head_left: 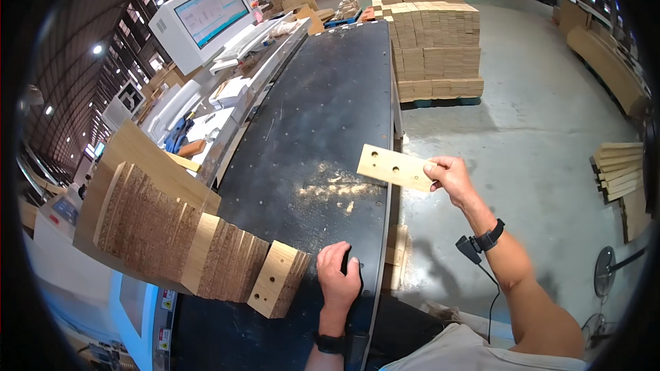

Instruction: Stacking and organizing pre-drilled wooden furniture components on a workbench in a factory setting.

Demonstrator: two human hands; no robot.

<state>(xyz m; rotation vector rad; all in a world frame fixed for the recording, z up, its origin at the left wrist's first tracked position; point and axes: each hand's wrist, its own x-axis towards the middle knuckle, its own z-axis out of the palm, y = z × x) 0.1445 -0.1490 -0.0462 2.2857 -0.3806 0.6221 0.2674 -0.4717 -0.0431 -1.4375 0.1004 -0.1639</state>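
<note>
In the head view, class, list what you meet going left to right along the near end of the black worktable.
Row of stacked wooden pieces → left hand → drilled wooden strip → right hand → floor stack of boards.

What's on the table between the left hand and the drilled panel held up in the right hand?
In the head view, only the dark table top with scattered sawdust lies between the left hand and the drilled panel in the right hand.
</note>
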